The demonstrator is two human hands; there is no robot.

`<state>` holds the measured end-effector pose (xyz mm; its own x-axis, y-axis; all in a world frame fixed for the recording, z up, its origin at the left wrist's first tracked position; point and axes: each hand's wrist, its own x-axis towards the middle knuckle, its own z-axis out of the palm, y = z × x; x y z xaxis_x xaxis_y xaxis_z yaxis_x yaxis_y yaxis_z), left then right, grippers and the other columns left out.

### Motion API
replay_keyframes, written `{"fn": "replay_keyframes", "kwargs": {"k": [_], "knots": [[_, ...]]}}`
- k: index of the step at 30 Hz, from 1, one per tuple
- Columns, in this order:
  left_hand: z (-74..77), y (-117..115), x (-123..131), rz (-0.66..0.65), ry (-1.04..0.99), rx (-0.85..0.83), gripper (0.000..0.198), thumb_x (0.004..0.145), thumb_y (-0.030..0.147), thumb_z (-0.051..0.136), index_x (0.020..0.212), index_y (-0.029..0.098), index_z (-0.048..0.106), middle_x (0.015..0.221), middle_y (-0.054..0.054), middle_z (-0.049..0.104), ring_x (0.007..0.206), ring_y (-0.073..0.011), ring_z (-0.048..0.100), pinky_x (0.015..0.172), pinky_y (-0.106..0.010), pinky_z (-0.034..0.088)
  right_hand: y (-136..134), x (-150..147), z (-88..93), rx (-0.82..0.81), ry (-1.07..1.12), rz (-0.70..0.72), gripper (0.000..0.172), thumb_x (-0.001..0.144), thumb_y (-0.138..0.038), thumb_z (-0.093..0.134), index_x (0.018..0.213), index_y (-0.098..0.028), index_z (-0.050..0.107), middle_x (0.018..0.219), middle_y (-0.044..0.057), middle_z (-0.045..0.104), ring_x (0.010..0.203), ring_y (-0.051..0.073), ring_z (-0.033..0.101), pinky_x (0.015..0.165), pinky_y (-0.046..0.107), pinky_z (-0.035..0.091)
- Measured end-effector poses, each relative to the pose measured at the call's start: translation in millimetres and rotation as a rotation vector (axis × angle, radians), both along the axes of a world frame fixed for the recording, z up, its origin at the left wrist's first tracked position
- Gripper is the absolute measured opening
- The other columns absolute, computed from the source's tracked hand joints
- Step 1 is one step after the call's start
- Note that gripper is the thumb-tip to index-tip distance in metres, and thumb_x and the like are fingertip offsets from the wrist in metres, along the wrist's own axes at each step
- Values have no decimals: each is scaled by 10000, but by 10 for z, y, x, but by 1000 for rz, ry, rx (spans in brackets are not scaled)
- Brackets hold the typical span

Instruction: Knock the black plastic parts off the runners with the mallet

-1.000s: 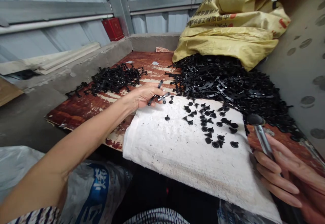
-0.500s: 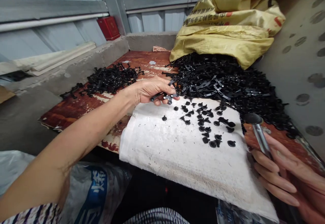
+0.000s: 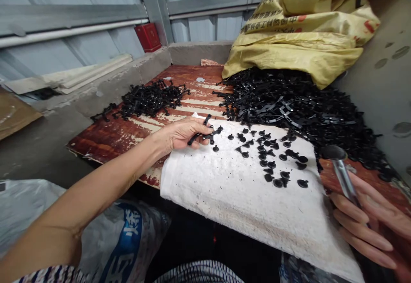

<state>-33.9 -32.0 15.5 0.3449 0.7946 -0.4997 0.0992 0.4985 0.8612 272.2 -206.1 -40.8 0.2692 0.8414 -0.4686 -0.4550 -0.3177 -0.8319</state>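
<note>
My left hand is shut on a branched black plastic runner, resting at the towel's upper edge. Small black mushroom-shaped moulded pieces lie scattered on a white towel. My right hand rests at the lower right, curled around a steel-handled tool with a round black head. Behind the towel lies a large heap of black plastic runners, and a smaller heap sits to the left on a worn red-brown board.
A yellow woven sack spills the large heap against a grey wall. A low concrete ledge edges the board's far side. A grey-and-blue plastic bag lies below the near edge, and a red box hangs on the corrugated wall.
My left hand has drawn back and down toward the towel's edge with the runner still in it. The whole view has shifted slightly. My right hand keeps its hold on the tool.
</note>
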Motion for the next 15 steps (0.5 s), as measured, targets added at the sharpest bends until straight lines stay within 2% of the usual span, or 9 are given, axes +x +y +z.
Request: {"fn": "replay_keyframes", "kwargs": {"k": [5,9,15], "knots": [[-65,-115,-93,-13,-5,-39,147,709,22,718,704,104,596,574,-9,587,400,-81,556,269,-126,253,-5,56,-67,6,6,20,528,548,-430,859,1041,-306,717,595,-64,346,363,20,199,214,99,239],[-114,-168,-92,9,44,-39,153,775,12,637,672,108,581,507,-20,579,373,-80,544,267,-122,242,-6,72,-89,0,-26,47,466,622,-434,819,1047,-270,722,600,-57,349,366,22,199,216,107,249],[-158,-186,-42,15,89,-54,241,830,7,541,611,108,554,446,-62,572,331,-86,510,259,-122,233,21,77,-114,13,-75,42,490,607,-468,810,1049,-274,722,602,-58,326,367,24,163,194,112,214]]}}
